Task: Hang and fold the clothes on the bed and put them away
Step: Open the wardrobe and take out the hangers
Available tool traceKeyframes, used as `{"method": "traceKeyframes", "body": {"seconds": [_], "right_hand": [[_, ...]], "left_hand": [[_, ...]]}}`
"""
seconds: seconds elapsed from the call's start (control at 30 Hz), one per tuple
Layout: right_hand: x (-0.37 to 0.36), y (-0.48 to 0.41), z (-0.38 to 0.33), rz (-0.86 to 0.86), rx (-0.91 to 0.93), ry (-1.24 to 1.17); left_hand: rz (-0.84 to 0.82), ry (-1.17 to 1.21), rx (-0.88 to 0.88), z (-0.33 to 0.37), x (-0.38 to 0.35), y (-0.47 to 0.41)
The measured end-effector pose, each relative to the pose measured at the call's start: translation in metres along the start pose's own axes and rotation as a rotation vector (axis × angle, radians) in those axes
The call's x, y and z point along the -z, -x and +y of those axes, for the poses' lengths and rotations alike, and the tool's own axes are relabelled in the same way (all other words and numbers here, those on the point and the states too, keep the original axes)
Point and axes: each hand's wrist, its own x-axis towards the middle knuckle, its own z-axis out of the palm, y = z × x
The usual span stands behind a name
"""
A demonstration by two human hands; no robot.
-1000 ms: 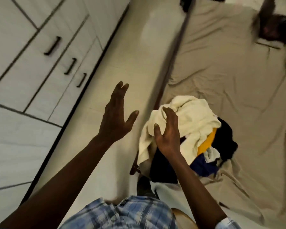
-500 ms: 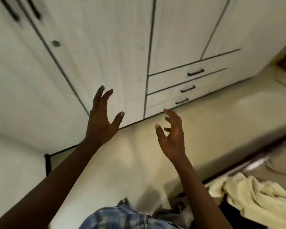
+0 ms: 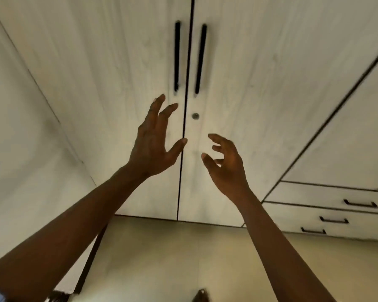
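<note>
Both hands are raised before the closed wardrobe doors [image 3: 118, 83], empty and apart from each other. The left hand [image 3: 153, 147] has its fingers spread and nearly straight, the fingertips just below the left one of two long black handles [image 3: 177, 56], while the right hand [image 3: 226, 164], lower and to the right, has its fingers loosely curled round nothing, below a small round lock [image 3: 195, 116]. Three drawers [image 3: 336, 205] with black pulls sit low at the far right, pale floor [image 3: 172, 258] lies near, and where the clothes are cannot be told from this view.
</note>
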Motion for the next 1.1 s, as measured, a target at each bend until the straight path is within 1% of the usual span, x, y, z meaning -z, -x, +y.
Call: {"method": "traceKeyframes", "body": {"seconds": [0.1,0.2,0.3,0.4,0.5,0.63,0.73,0.83,1.0,1.07,1.1], "right_hand": [[-0.006,-0.07,-0.015,0.017,0.096,-0.048],[-0.017,-0.109,-0.032,0.132,0.15,-0.04],[-0.019,-0.169,-0.051,0.222,0.178,-0.052],[-0.022,-0.207,-0.07,0.232,0.146,0.024],[-0.03,-0.224,-0.075,0.205,0.143,0.08],[-0.041,-0.231,-0.078,0.24,0.142,0.197],[-0.043,-0.23,-0.078,0.238,0.132,0.243],[-0.04,-0.223,-0.081,0.23,0.106,0.211],[-0.031,-0.176,-0.09,0.245,0.08,0.123],[-0.022,-0.146,-0.095,0.239,0.078,0.1],[-0.016,-0.129,-0.098,0.24,0.076,0.088]], "left_hand": [[0.059,-0.121,-0.061,-0.01,-0.002,-0.06],[0.138,-0.197,-0.088,-0.015,-0.003,-0.098],[0.191,-0.355,-0.196,-0.028,-0.012,-0.16],[0.215,-0.493,-0.307,-0.047,-0.016,-0.2],[0.236,-0.589,-0.394,-0.075,-0.028,-0.22],[0.365,-0.499,-0.48,-0.101,-0.047,-0.236],[0.403,-0.453,-0.54,-0.107,-0.051,-0.24],[0.356,-0.405,-0.544,-0.103,-0.047,-0.24],[0.235,-0.24,-0.311,-0.071,-0.049,-0.197],[0.187,-0.033,-0.355,-0.053,-0.055,-0.172],[0.132,0.147,-0.4,-0.041,-0.057,-0.159]]}}
